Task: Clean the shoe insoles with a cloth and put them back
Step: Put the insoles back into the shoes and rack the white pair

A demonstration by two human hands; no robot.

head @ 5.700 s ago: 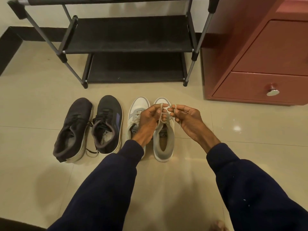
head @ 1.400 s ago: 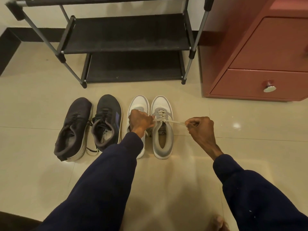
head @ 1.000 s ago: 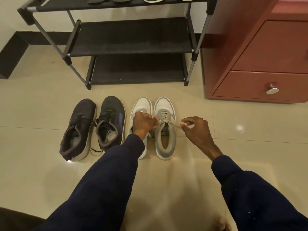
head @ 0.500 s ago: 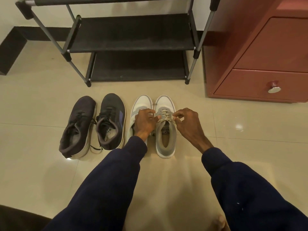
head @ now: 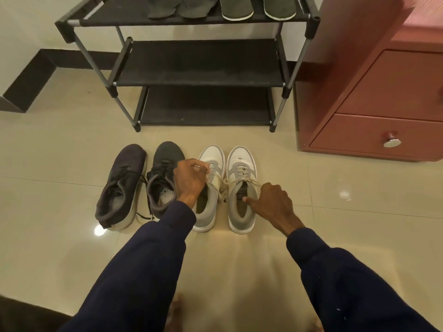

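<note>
The left hand [head: 189, 179] is curled up tight over the top of the left white shoe [head: 214, 153]. Its fingertips seem to pinch a bit of that shoe's lace, the left lace [head: 211, 167], though most of it is hidden under the hand. The right hand [head: 272, 202] is curled too. The right lace [head: 254, 182] runs from the right white shoe [head: 241, 156] straight into its bent fingers, so it looks to be holding the end. Its thumb pokes toward the mouth of that shoe.

I think the step in hand is work on the laces of the white pair. I cannot tell if they are being made loose or tight.

The two white shoes stand side by side on the floor [head: 60, 152], in the middle of the frame. Two dark shoes [head: 124, 168] stand just beside them, toward the left.

The insoles [head: 237, 9] are not in the shoes. Four of them lie in a row on the top shelf of the black shoe rack [head: 199, 62], at the top of the frame, well apart from the hands. I see no cloth anywhere.

Next, the shoe mouths need to be wide, and a hand must let go and reach up for an insole. Then it has to slide in flat, toe end first.

A red chest of drawers [head: 383, 92] stands at the right.
</note>
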